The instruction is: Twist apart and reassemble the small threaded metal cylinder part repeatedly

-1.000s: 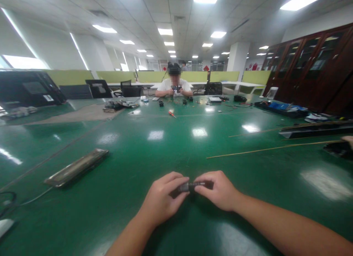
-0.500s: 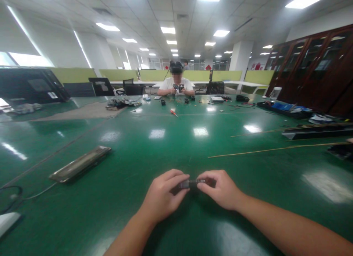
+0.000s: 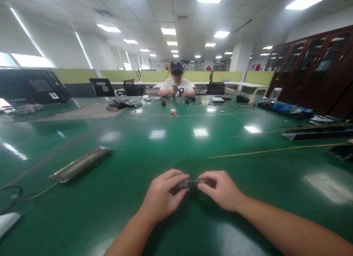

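My left hand [image 3: 167,191] is closed on the wider, grey end of a small dark cylindrical object [image 3: 192,181], its fingers above and thumb below. The narrower dark end is pinched between the thumb and fingers of my right hand [image 3: 219,186]. The object lies level between the two hands, low over the green tabletop [image 3: 132,168]. Much of both ends is hidden by my fingers, so its exact kind cannot be made out.
To the left lies a long flat metallic bar [image 3: 81,164] with a cable. Thin yellowish rods [image 3: 248,154] stretch in from the right. An orange-handled screwdriver [image 3: 173,113] lies farther off. Across the table a person [image 3: 176,85] handles dark parts, with a black tray [image 3: 284,109] to the right.
My hands and the dark object have hardly moved; the right hand sits very slightly lower. The view has shifted a little. Across the table, the person's dark parts are tilted slightly differently.
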`<state>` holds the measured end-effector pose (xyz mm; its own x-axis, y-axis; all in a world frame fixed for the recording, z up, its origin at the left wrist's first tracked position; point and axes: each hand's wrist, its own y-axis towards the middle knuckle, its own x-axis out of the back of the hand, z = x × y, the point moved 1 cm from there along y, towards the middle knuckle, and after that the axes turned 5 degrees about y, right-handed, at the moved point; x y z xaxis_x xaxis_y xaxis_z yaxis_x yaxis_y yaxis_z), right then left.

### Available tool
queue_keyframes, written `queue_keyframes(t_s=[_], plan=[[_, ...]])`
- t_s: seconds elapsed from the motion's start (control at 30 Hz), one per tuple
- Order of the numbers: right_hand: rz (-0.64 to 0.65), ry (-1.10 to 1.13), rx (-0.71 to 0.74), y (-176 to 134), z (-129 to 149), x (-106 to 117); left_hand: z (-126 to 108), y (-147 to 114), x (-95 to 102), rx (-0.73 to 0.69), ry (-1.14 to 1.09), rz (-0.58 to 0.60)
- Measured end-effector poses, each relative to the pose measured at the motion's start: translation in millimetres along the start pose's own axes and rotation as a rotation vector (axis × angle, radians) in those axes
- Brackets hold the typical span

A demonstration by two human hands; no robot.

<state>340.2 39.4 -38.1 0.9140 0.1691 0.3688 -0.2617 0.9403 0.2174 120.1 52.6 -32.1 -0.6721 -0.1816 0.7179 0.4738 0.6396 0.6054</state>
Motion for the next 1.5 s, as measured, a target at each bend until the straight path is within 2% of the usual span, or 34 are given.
queue_keyframes(t_s=[1.1, 1.5], plan=[[0.001, 0.004, 0.014, -0.1, 0.9, -0.5, 6.5, -3.9, -0.1, 0.008, 0.045, 0.008], [-0.006, -0.018, 0.003, 0.0, 1.0, 0.3, 1.6, -1.2, 3.3, 0.007, 0.055, -0.011]])
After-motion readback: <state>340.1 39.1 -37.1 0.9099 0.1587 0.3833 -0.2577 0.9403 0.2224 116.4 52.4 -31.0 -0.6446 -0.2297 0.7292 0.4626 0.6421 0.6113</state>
